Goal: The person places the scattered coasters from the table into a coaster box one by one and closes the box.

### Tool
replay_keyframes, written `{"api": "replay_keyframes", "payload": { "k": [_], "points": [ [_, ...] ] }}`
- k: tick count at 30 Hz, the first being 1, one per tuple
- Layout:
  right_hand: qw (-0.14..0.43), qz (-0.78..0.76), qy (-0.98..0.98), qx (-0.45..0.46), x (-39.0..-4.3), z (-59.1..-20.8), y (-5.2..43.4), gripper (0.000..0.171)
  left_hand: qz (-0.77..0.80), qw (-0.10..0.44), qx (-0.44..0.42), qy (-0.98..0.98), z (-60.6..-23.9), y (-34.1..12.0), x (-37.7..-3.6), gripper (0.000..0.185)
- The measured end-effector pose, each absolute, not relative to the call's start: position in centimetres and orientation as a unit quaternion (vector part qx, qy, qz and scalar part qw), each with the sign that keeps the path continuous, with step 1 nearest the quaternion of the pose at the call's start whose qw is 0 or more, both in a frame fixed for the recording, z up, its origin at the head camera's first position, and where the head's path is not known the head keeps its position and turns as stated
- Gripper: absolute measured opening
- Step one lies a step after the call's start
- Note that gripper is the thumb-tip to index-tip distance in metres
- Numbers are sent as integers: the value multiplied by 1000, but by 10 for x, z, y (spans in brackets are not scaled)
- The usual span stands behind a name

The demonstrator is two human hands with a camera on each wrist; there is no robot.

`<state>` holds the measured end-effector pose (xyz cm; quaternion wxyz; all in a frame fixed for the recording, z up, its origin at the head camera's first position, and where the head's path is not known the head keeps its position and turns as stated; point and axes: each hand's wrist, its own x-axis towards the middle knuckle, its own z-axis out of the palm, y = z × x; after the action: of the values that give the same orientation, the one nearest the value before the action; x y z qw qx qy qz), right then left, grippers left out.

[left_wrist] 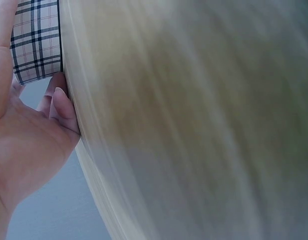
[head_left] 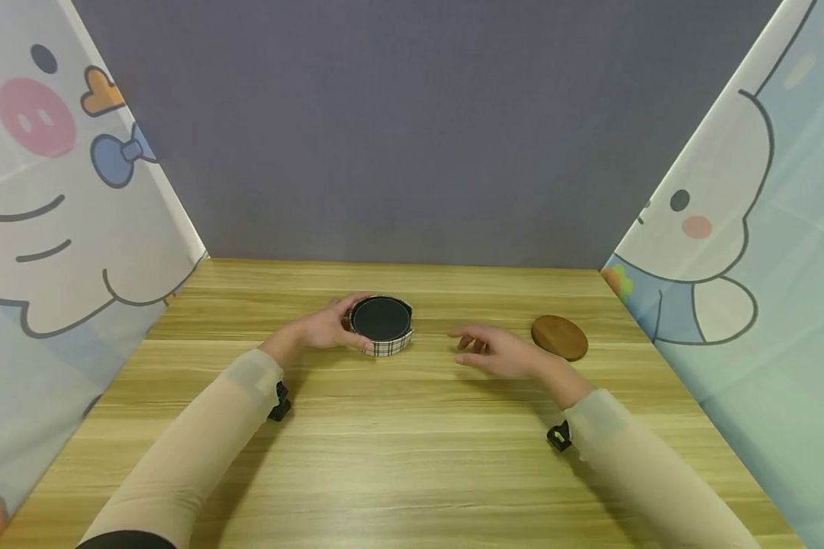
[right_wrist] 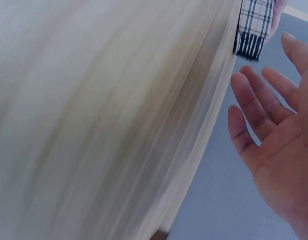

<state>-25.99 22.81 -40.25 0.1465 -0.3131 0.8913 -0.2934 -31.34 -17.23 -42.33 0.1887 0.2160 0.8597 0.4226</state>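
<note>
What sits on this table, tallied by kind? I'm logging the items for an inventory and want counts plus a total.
Round plaid-sided container with a black top, gripped by the left hand: 1
Round brown wooden disc, lying just beyond the open right hand: 1
Total: 2 things on the wooden table

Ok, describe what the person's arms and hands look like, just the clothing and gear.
Both arms wear thin, close-fitting beige sleeves reaching the wrists. A small black device is strapped under each wrist. The left hand and right hand are bare, with no gloves or rings visible.
</note>
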Motion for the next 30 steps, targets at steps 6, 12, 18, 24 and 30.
{"api": "replay_keyframes", "payload": {
  "k": [6,12,18,24,30],
  "points": [
    [101,-293,904,-293,-265,-406,271,50,427,191,219,856,-424,-173,-314,112],
    [23,-276,920,-278,-279,-409,325,38,424,188,220,858,-425,-173,-314,112],
    [20,-232,939,-254,-290,-414,369,34,421,188,220,860,-426,-173,-315,115],
    [30,-209,945,-249,-292,-415,387,35,424,191,213,859,-427,-173,-315,116],
    [30,-216,945,-245,-290,-415,387,35,424,188,213,860,-426,-173,-316,115]
  ]
}}
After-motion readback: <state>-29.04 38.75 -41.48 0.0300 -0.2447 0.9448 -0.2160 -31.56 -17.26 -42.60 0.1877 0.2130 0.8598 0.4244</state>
